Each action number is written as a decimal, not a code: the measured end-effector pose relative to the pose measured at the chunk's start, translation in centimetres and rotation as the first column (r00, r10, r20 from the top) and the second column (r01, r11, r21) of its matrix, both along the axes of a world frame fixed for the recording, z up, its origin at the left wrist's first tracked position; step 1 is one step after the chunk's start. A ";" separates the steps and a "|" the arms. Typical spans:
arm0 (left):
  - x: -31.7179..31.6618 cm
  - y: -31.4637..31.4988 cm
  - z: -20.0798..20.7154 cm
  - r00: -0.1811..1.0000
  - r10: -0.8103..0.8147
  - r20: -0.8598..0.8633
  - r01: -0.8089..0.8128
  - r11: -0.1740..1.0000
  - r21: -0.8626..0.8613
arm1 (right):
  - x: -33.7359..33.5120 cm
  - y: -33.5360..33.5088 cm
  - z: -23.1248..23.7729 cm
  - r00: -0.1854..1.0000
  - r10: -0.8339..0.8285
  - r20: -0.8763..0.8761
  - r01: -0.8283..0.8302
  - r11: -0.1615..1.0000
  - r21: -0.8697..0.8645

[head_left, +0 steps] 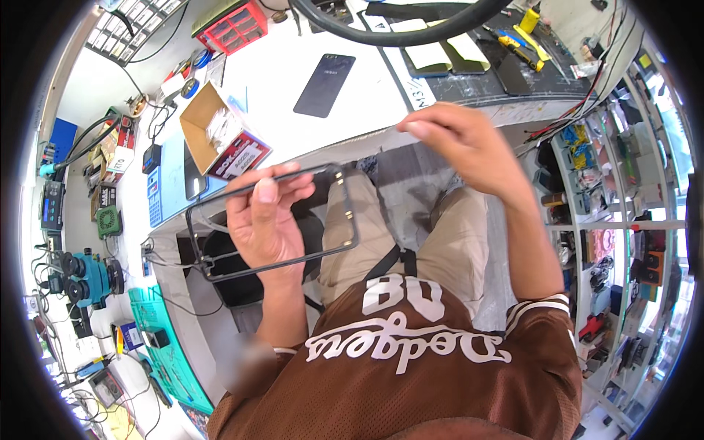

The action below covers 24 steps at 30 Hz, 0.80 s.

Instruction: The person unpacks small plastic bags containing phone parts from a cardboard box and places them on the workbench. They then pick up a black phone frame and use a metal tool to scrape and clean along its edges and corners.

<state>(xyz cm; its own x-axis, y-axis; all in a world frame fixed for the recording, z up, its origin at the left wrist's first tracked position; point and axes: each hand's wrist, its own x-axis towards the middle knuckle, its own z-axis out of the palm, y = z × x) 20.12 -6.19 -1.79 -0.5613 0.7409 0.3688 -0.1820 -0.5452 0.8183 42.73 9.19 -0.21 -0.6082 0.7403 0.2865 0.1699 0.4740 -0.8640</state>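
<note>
White workbench [279, 81]: just off its near edge, black frame [315, 255] pinched between thumb and fingers of left hand [264, 231]; right hand [469, 150] over same edge, fingertips close together, any hold unclear; dark panel [325, 86] on top; possible twist or drop from loosened pinch.

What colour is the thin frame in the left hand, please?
The frame is black, seen best in the head view.

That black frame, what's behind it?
Through the black frame you see the left hand's palm, some tan trouser leg and something black. Whatever the palm covers can't be seen.
</note>
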 end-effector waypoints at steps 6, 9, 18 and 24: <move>-1.0 -0.6 -1.5 0.991 0.129 0.024 -0.123 0.978 -0.171 | -10.5 6.7 -9.0 0.998 -0.062 0.023 0.049 0.930 0.364; -0.7 -0.2 -1.5 0.990 0.139 0.037 -0.129 0.972 -0.195 | -15.5 8.2 -9.1 0.990 0.015 0.141 -0.080 0.882 0.464; -1.4 3.5 -2.2 0.994 0.099 0.040 -0.086 0.962 -0.259 | -12.3 8.0 -3.9 0.995 -0.086 0.047 0.055 0.892 0.450; -1.5 5.6 -3.8 0.996 0.064 0.058 -0.044 0.953 -0.300 | 1.5 11.9 -4.1 0.805 -0.578 -0.132 0.574 0.816 -0.073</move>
<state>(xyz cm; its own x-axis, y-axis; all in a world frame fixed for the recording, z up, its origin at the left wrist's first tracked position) 18.61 -0.62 -5.61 -0.6191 0.7794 0.0961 -0.2186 -0.2886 0.9322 44.19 21.13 -4.32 -0.0220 0.9507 0.3094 0.2792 0.3030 -0.9112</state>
